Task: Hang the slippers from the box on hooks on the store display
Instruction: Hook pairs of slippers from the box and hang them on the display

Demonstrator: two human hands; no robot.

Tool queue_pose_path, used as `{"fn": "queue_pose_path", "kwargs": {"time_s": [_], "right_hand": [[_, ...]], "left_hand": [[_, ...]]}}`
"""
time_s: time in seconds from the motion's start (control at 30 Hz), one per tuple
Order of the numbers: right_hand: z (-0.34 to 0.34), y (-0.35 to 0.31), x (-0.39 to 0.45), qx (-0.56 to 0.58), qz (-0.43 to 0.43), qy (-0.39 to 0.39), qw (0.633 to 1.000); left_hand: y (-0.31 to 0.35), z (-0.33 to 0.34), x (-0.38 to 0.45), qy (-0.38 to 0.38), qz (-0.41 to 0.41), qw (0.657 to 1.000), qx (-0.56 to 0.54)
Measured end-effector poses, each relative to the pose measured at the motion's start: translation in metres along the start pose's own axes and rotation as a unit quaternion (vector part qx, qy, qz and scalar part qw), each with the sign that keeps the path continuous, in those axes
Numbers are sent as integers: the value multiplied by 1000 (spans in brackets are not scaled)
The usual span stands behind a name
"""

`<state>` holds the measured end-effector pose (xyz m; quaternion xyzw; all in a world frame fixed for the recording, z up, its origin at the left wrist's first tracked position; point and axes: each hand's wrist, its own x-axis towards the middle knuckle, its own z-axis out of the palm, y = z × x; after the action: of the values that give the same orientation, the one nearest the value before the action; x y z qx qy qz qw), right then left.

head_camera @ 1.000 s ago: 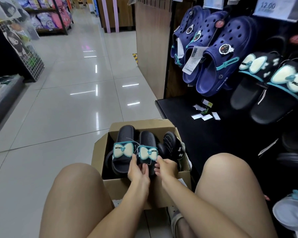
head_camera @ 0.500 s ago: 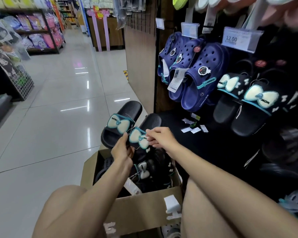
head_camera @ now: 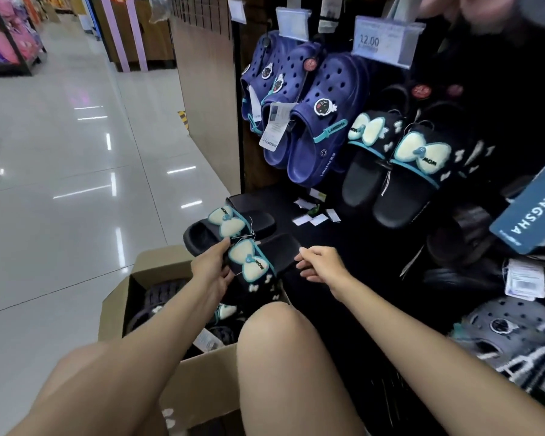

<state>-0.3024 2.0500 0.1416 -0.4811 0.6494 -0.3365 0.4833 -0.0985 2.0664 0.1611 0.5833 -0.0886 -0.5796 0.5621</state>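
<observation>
Slippers (head_camera: pixel 249 247), a black pair with pale bows, hang above the cardboard box (head_camera: pixel 202 372), pinched at their near edge by the left hand (head_camera: pixel 213 269). At its three o'clock the right hand (head_camera: pixel 320 262), fingers loosely curled, touches the nearer slipper's toe, gripping nothing.

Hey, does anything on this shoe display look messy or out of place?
Yes: a few loose white paper tags lie scattered on the black shelf under the hanging blue clogs, attached to nothing. Otherwise nothing looks damaged; the left hand holds a tied pair of bow slippers above the box.
</observation>
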Motion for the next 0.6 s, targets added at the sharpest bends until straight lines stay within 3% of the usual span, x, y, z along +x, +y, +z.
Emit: {"fn": "queue_pose_path", "kwargs": {"time_s": [0.23,0.43,0.6], "right_hand": [[-28,89,-13,-34,73,53,995],[-48,165,-30,-68,142,73,985],[-70,209,-34,-163,169,110,966]], "left_hand": [[-23,24,8,-24,-3,996,83],[-29,48,9,-96,24,990,105],[-30,62,8,-166,18,974,153]]}}
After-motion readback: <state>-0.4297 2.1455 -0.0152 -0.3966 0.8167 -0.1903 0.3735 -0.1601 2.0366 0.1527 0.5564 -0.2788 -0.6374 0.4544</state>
